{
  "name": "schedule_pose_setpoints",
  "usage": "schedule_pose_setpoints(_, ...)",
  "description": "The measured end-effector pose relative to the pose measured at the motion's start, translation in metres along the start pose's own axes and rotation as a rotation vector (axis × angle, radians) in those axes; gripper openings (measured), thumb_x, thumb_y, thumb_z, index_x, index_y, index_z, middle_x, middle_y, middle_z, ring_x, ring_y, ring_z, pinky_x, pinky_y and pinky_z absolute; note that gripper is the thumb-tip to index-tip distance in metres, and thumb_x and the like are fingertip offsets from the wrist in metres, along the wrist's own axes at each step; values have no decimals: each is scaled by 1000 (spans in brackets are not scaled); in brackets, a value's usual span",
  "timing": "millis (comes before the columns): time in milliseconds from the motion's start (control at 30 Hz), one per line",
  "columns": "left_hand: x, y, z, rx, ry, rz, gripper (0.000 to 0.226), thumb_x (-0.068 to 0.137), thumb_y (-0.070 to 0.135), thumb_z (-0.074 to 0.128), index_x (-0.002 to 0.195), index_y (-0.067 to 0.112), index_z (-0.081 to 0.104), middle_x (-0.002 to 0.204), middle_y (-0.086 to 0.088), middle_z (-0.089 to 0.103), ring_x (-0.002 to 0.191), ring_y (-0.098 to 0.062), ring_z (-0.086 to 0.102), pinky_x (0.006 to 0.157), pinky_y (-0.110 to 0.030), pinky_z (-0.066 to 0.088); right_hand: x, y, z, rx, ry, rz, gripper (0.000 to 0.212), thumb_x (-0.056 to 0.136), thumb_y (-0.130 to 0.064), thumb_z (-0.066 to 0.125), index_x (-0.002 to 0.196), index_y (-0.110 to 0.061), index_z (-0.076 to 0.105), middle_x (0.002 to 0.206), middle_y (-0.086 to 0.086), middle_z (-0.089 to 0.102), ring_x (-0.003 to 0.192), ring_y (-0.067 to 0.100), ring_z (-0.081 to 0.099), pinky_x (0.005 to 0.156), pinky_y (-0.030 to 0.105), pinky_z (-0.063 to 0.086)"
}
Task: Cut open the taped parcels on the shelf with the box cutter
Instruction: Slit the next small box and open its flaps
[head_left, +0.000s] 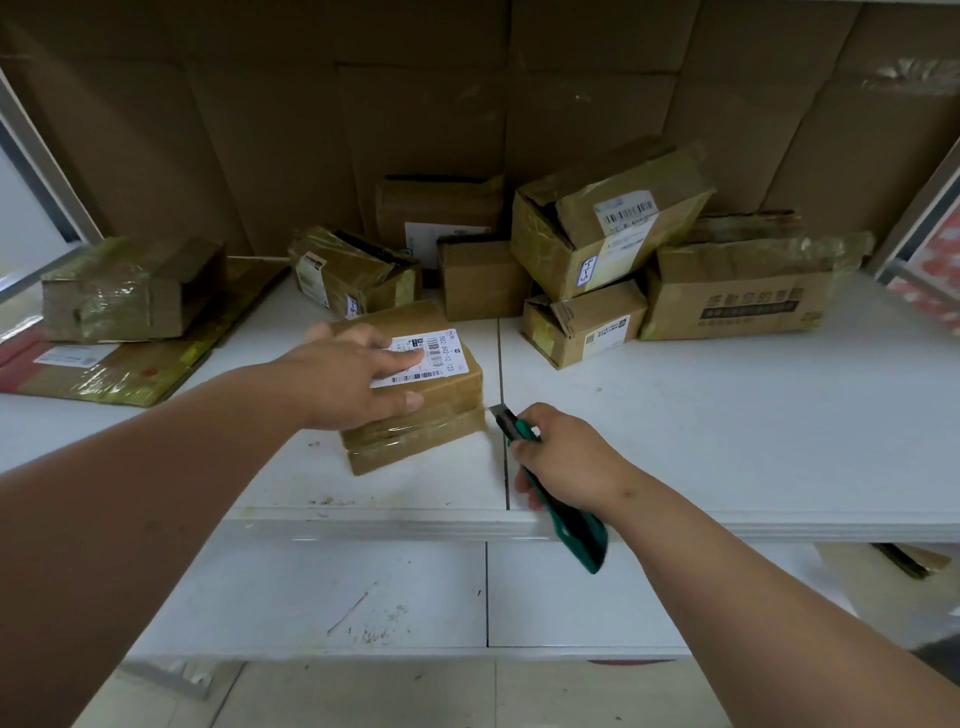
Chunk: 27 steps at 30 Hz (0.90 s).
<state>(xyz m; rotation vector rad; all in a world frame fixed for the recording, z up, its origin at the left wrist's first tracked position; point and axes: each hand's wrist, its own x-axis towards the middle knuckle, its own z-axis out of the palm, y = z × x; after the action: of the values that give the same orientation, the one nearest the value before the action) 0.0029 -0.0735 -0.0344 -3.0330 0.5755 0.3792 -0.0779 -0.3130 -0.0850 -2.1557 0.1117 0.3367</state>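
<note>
Evidently the task is partway done: several boxes at the back of the shelf (727, 415) gape with flaps loose, while the taped parcel (415, 410) near the front edge is judged uncut. It is steadied from above by the left hand (353, 379), fingers laid flat on its label. The box cutter (550, 488) is gripped in the right hand (566, 457), long axis running from front edge toward the parcel, blade aimed at its right corner, just short of touching.

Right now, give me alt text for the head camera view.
A left hand lies flat on a taped parcel on a white shelf while the right hand holds a green box cutter beside it; more parcels sit behind.
</note>
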Motion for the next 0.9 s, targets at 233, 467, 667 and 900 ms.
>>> schedule_pose_setpoints(233,5,3,-14,-29,-153,-17,62,94,61,44,148,57,13,162,13,9,145,-30,7,114,-42,19,3,0,0,552,3,152,8,103,-14,45,105,-7,49,60,11,67,44,23,57,43,25,47)
schedule_pose_setpoints(467,-1,-11,-18,-176,-269,5,78,89,45,65,144,61,13,160,26,0,148,-21,11,113,-34,24,6,-5,6,627,-38,156,9,102,-12,47,97,-6,52,59,13,66,42,23,57,42,25,47)
schedule_pose_setpoints(667,-3,-16,-12,-215,-200,43,76,87,45,67,145,58,19,160,25,5,143,-18,25,104,-27,36,4,-9,11,679,-18,193,9,102,-11,48,95,-6,52,59,14,65,42,22,57,45,28,47)
schedule_pose_setpoints(900,-7,-14,-8,-328,-109,15,57,82,39,76,130,44,44,147,9,39,115,-15,50,98,-33,48,3,-17,38,821,71,256,11,100,-11,43,90,-11,48,55,13,61,40,24,54,40,24,43)
